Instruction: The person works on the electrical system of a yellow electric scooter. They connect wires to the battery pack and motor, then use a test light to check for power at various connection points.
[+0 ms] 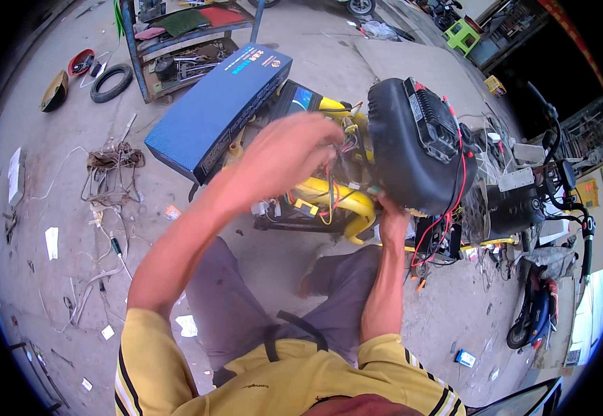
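Note:
My left hand [289, 151] is over the open middle of a yellow-framed electric bike [346, 201], close to a bundle of thin coloured wires [348, 142]. Motion blurs its bent fingers, so whether they hold a wire does not show. Below the edge of the black seat [384, 132], my right hand [393, 213] reaches in beside the yellow tube, its fingers mostly hidden. A black finned electrical box [432, 119] rests on the seat, with red and black leads [462, 173] hanging down the side. A dark battery-like block [294, 98] sits left of the wires.
A long blue box [218, 111] lies across the bike's left end. Behind it stands a metal tool cart [197, 38]. A tyre [112, 83], tangled cables [114, 166] and paper scraps [52, 243] lie on the floor. Handlebars [558, 166] stick up at right.

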Motion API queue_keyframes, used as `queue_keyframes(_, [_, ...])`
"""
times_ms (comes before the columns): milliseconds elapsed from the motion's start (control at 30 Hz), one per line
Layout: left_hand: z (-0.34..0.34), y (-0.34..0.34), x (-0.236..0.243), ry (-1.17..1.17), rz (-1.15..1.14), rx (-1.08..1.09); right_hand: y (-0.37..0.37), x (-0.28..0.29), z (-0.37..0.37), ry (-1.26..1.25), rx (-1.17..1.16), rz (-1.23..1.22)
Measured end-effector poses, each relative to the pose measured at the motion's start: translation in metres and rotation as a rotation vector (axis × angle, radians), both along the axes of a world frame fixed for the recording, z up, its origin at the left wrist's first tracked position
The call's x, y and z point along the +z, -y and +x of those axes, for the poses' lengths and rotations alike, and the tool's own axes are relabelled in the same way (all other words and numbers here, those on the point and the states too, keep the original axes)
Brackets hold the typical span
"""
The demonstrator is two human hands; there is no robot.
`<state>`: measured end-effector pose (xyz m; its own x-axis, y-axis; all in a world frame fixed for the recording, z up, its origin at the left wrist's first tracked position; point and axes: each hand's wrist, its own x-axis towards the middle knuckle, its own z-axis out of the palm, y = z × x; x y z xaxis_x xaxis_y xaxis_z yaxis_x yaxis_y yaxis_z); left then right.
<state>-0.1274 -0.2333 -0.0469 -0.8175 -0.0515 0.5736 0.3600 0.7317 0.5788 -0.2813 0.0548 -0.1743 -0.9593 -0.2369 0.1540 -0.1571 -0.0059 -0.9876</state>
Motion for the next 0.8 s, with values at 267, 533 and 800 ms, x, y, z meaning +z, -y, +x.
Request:
queue_keyframes(267, [-0.118,0.015,-0.011,0.311,-0.216,-0.171,-0.021,-0.034,-0.019,-0.325,0.015,0.312])
queue_keyframes(533, [-0.139,0.015,-0.019,0.396,-0.185,-0.210,-0.004,0.013,0.012,-0.036,0.085,0.294])
queue_keyframes(800, [-0.156,0.014,-0.019,0.461,-0.125,-0.200,0.012,-0.007,-0.013,-0.752,-0.002,0.611])
